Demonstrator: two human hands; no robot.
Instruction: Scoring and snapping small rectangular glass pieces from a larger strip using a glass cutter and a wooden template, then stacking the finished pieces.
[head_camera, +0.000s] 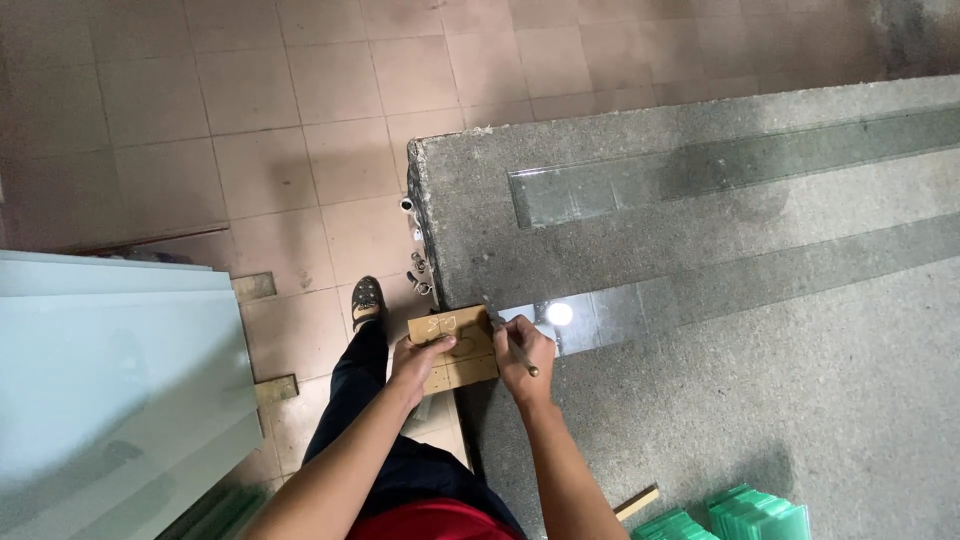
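Observation:
My left hand (420, 358) presses down on a wooden block (455, 348) that lies at the near left edge of a grey carpeted table (800, 400). My right hand (522, 352) grips a thin pen-like cutting tool (510, 342) held against the block's right side. The tool's tip rests at the end of a long clear glass strip (640, 305) that runs across the table to the right. A bright light reflection shows on the glass just right of my right hand.
A second glass strip (700, 172) lies farther back on the table. Stacked green-edged glass pieces (740, 515) sit at the table's near edge. Large pale glass sheets (110, 370) lean at the left over the tiled floor (250, 120). My foot (366, 298) stands beside the table.

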